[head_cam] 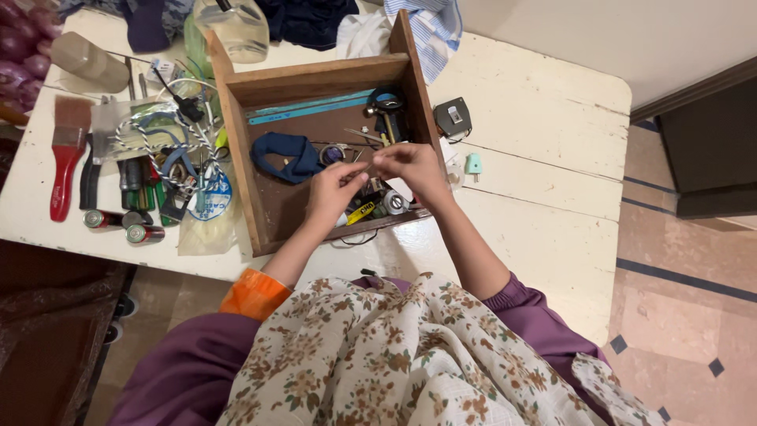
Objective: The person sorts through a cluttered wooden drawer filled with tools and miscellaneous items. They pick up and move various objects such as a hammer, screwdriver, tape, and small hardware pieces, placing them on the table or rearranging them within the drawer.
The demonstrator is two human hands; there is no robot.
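A wooden drawer (240, 150) lies on a white table (536, 142). Both of my hands hover over its near right part, fingertips meeting. My left hand (333, 192) and my right hand (414, 167) pinch a very small item between them; it is too small to identify. Under the hands lie a yellow tool (360, 213), a small round part (393, 203) and other bits. Further back in the drawer are a dark blue cloth strap (288, 155), two teal strips (311, 106) and a black-and-yellow tool (386, 110).
Left of the drawer lie a red-handled paintbrush (66, 154), batteries (126, 226), screwdrivers, a braided cord (158, 146) and a plastic bag. A clear bottle (234, 28) and clothes sit at the back. A black device (453, 117) and teal plug (473, 164) lie to the right.
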